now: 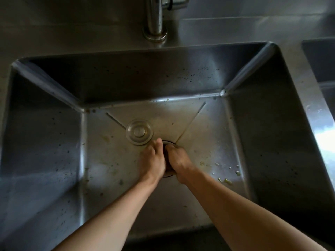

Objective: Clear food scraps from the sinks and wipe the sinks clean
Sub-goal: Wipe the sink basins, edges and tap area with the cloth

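A deep steel sink (268,134) fills the head view. Its floor carries pale green food scraps (225,180) at the right and dark specks on the walls. A round metal drain cover (139,132) lies on the floor just left of the drain (167,173). Both hands reach into the drain opening. My left hand (153,160) curls at the drain's left rim, fingertips touching the cover's edge. My right hand (178,160) is bent down into the drain, fingers hidden inside. Whatever they grip is hidden.
A chrome faucet base (155,31) stands on the ledge behind the sink. A second basin (320,62) starts at the far right, beyond a steel divider. Yellowish smears mark the sink floor at the left (106,138).
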`<state>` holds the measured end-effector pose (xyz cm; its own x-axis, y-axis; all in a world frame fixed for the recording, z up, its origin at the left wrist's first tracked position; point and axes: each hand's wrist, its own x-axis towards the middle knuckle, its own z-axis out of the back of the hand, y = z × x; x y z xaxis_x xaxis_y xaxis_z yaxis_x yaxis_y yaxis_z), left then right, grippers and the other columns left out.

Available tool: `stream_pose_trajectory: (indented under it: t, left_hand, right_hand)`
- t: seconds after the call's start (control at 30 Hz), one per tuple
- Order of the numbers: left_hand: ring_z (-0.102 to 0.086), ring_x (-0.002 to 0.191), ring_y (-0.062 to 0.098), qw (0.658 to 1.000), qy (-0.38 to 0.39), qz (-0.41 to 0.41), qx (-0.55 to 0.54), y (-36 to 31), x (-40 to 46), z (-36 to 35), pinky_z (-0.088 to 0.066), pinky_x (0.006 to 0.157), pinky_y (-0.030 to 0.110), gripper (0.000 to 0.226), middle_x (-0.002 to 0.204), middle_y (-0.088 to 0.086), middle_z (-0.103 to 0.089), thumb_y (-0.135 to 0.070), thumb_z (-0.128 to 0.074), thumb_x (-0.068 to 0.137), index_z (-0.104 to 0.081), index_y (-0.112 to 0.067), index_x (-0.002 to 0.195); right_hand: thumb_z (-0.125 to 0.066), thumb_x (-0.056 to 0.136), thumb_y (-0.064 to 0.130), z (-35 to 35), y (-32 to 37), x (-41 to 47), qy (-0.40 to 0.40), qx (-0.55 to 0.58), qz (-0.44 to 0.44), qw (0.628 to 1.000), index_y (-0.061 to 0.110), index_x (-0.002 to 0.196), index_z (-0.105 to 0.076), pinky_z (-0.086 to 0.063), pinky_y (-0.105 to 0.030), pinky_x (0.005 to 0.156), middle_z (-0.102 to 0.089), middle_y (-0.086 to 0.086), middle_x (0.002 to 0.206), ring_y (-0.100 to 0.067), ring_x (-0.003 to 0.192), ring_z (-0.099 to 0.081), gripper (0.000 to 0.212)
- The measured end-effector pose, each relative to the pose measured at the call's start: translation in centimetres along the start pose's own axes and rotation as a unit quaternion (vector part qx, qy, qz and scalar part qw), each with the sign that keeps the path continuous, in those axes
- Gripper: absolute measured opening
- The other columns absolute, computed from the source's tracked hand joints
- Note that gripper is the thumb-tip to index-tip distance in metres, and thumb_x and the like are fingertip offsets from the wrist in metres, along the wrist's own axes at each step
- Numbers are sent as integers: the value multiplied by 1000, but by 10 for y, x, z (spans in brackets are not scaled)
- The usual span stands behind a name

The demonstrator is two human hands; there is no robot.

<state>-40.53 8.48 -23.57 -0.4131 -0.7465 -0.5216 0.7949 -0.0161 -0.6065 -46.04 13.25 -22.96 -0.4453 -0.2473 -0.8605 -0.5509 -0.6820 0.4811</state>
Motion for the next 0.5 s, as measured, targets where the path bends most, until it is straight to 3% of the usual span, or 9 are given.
stream_pose_trajectory:
  t: [0.13, 0.23, 0.3, 0.4, 0.5]
  left_hand:
    - [-57, 96, 38, 995, -5, -88, 55, -5, -1, -1, -40, 74, 40, 32, 99, 20, -65, -29, -38, 99, -60, -8, 89]
    - [-56, 87, 38, 990, -13, -133, 39, -4, 1, -2, -38, 68, 41, 32, 88, 20, -64, -25, -41, 99, -55, -8, 77]
    - [-56, 79, 39, 986, -13, -168, 14, -2, 1, -1, -39, 65, 43, 36, 78, 21, -61, -28, -37, 98, -48, -11, 68]
    - [-52, 69, 39, 979, -6, -204, -10, 0, 4, 0, -37, 60, 43, 32, 66, 19, -54, -33, -34, 88, -39, -15, 61]
    - [-50, 64, 35, 973, -2, -231, -15, 2, 7, 0, -36, 58, 43, 31, 54, 2, -42, -30, -36, 88, -38, -16, 60]
  right_hand:
    - [-39, 99, 20, 7, 3, -1, 2, -9, 19, 1000, 10, 89, -69, -52, -40, 83, -70, -15, 98, -31, 95, -64, 33]
    - [-36, 101, 18, 12, 1, 4, 49, -11, 7, 999, 16, 73, -58, -44, -19, 52, -60, -3, 69, -13, 60, -58, 35]
    - [-35, 101, 17, 13, 0, 6, 77, 17, -17, 997, 15, 70, -54, -34, -13, 35, -55, 3, 51, -4, 41, -51, 36]
    - [-36, 100, 21, 13, -3, 11, 117, 30, -42, 992, 14, 67, -52, -36, -13, 35, -52, 5, 41, -5, 36, -50, 37]
    - [-38, 98, 25, 14, -2, 13, 138, 53, -64, 987, 14, 64, -52, -39, -14, 37, -50, 5, 38, -7, 32, -50, 39]
